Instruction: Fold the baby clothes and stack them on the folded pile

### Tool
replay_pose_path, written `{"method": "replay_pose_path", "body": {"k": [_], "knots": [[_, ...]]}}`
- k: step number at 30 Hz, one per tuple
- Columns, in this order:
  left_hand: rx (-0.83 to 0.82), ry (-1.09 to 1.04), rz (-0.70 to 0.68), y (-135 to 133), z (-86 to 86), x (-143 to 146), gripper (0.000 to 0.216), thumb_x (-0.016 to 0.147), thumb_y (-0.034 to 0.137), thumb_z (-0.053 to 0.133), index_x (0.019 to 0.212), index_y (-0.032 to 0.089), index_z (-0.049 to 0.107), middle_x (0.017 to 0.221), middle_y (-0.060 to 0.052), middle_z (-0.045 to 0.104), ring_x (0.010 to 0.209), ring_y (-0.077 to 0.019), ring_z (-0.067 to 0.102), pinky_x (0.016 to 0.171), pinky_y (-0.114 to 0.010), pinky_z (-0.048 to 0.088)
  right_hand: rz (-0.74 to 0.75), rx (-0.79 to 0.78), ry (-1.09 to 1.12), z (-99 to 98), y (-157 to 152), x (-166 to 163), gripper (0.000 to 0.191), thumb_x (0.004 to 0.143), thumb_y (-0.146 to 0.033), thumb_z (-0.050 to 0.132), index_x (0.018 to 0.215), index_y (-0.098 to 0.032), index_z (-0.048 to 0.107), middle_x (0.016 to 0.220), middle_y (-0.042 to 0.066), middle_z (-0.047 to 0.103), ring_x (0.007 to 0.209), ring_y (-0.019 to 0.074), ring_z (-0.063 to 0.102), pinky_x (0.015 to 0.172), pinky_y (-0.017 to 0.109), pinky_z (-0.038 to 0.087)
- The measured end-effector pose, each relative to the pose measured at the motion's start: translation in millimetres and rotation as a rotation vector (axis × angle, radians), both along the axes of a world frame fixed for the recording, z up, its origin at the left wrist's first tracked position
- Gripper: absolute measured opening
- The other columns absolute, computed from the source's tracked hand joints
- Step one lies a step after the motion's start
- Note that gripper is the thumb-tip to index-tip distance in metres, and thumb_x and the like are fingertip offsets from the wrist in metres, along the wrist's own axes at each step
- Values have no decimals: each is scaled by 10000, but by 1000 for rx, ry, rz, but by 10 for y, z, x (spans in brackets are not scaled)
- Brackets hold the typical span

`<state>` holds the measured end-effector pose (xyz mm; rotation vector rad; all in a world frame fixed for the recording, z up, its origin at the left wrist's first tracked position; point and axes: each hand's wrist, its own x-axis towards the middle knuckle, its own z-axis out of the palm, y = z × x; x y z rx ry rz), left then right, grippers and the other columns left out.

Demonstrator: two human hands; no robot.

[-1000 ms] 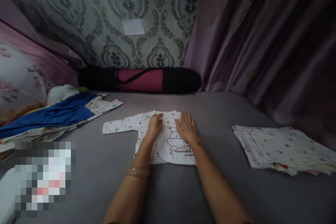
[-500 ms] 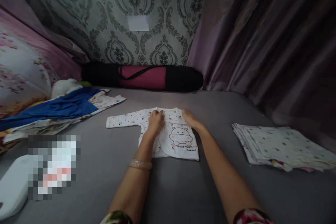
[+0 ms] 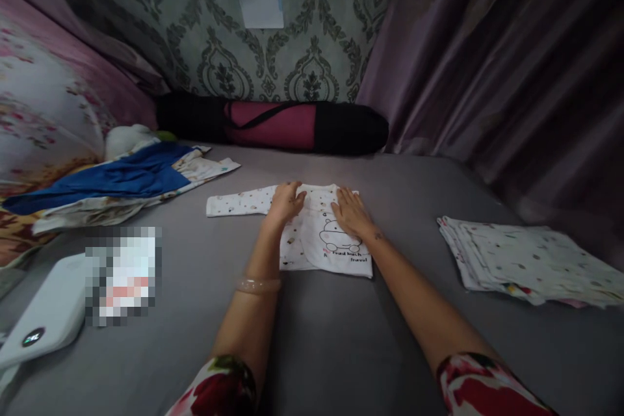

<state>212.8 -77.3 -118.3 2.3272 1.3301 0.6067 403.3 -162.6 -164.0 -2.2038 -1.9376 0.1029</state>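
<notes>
A small white baby shirt with a cartoon animal print lies on the grey sheet. Its left sleeve is stretched out to the left; the right side is folded in. My left hand rests on the shirt near the collar, fingers curled loosely on the cloth. My right hand lies flat on the shirt's right half, fingers stretched out and pressing the fabric down. A pale bangle sits on my left wrist.
A stack of folded spotted cloths lies at the right. A blue garment on patterned cloth lies at the left, with a white device nearer me. A black and pink roll bag lies along the wall; a curtain hangs right.
My right hand has moved from the shirt's right edge back onto its front and now lies flat. My left hand has stayed near the collar. The view has tilted down a little.
</notes>
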Motion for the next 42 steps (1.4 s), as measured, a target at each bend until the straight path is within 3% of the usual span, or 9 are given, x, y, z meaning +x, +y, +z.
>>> {"method": "replay_pose_path", "body": {"k": [7, 14, 19, 22, 26, 29, 33, 37, 42], "knots": [[-27, -164, 169, 100, 211, -530, 333, 859, 287, 497, 1120, 140, 642, 1058, -117, 681, 950, -208, 621, 883, -318, 466, 45, -17, -14, 208, 27, -161, 621, 968, -418, 190, 1480, -71, 247, 1553, 146, 189, 1436, 246, 109, 1155, 429, 48], [-115, -88, 397, 162, 112, -994, 351, 858, 296, 468, 1093, 111, 652, 1041, -131, 693, 957, -222, 640, 845, -291, 466, 61, -50, 8, 86, 32, -508, 542, 975, -419, 203, 1473, -234, 308, 1554, 77, 224, 1433, 260, 123, 1138, 489, 61], [-155, -86, 452, 238, 2, -1057, 360, 858, 287, 467, 1102, 102, 655, 1073, -148, 687, 1008, -244, 631, 858, -298, 456, 54, -176, 58, 250, 74, -512, 571, 975, -453, 166, 1483, -221, 282, 1563, 84, 187, 1436, 269, 99, 1133, 509, 51], [-164, -121, 466, 291, -52, -1084, 360, 865, 281, 458, 1113, 106, 651, 1090, -149, 682, 1024, -243, 627, 865, -298, 451, 79, -120, 57, 320, 125, -621, 621, 973, -461, 138, 1492, -138, 244, 1561, 103, 180, 1440, 243, 87, 1147, 466, 27], [-150, -103, 545, 328, -121, -1203, 348, 877, 270, 438, 1115, 122, 644, 1085, -151, 678, 1029, -247, 619, 880, -323, 445, 154, -48, 41, 179, 163, -803, 664, 968, -449, 164, 1487, -38, 203, 1559, 116, 168, 1440, 205, 93, 1160, 372, 50], [-92, -33, 701, 285, -142, -1315, 375, 887, 298, 432, 1158, 117, 616, 1141, -194, 634, 1104, -309, 565, 917, -403, 425, 157, -39, 30, 60, 163, -844, 658, 964, -432, 192, 1481, -26, 219, 1559, 125, 165, 1437, 214, 112, 1161, 367, 55], [-95, 44, 902, 201, -123, -1388, 393, 869, 310, 461, 1160, 81, 596, 1212, -261, 554, 1175, -386, 482, 925, -470, 405, 168, -84, 28, 93, 193, -818, 665, 958, -432, 205, 1482, -23, 209, 1562, 131, 150, 1437, 229, 107, 1160, 383, 65], [-142, 72, 933, 195, -114, -1393, 376, 863, 324, 471, 1112, 78, 605, 1212, -257, 551, 1180, -384, 471, 928, -463, 407, 155, -164, 49, 182, 246, -834, 662, 955, -442, 187, 1467, -31, 267, 1552, 142, 186, 1429, 250, 151, 1152, 413, 110], [-166, 116, 942, 253, -157, -1385, 389, 847, 367, 498, 1093, 91, 618, 1219, -232, 570, 1187, -374, 475, 939, -448, 409, 138, -99, 10, 123, 228, -868, 671, 954, -442, 191, 1477, -22, 228, 1561, 145, 145, 1438, 245, 100, 1158, 413, 55]]}}
